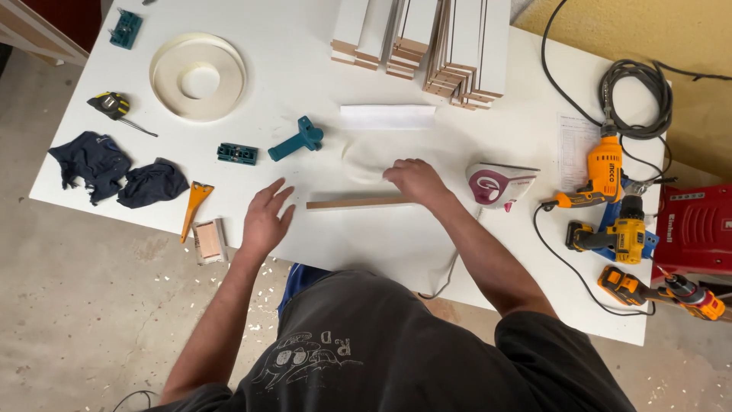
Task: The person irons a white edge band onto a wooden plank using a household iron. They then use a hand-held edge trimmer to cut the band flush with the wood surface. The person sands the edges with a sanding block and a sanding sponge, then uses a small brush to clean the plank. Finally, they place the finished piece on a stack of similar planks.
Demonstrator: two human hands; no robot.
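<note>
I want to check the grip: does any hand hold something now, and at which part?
The right hand presses on the right end of the narrow board, which stands on edge on the table. The left hand is open, holding nothing.

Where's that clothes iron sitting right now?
In the head view, the iron sits on the white table, right of centre, just beyond the right hand and left of the orange drill.

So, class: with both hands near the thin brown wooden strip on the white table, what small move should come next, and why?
Probably bring the left hand onto the thin brown wooden strip's free end: it hovers open beside it, while the right hand already presses the other end.
</note>
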